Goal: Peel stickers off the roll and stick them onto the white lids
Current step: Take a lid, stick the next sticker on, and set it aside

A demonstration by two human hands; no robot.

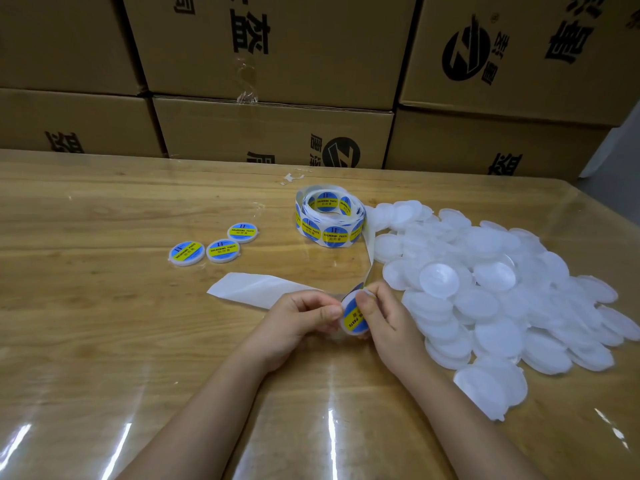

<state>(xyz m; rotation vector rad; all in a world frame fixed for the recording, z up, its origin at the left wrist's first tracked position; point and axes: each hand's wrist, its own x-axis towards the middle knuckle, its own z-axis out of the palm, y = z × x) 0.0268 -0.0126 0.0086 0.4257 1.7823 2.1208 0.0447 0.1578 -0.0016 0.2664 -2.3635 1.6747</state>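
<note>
A roll of round blue-and-yellow stickers (330, 216) stands at the table's middle back. Its white backing strip (256, 289) runs down to my hands and trails off to the left. My left hand (301, 323) and my right hand (381, 317) meet over a white lid with a blue-and-yellow sticker (353, 317) on its face. My left fingers pinch the lid's left edge. My right thumb presses on the sticker. A big heap of bare white lids (502, 292) lies to the right. Three stickered lids (221, 250) lie at the left.
Stacked cardboard boxes (277, 133) wall off the back of the wooden table (104, 323), which has a clear glossy cover. A small scrap of clear tape (292, 177) lies behind the roll.
</note>
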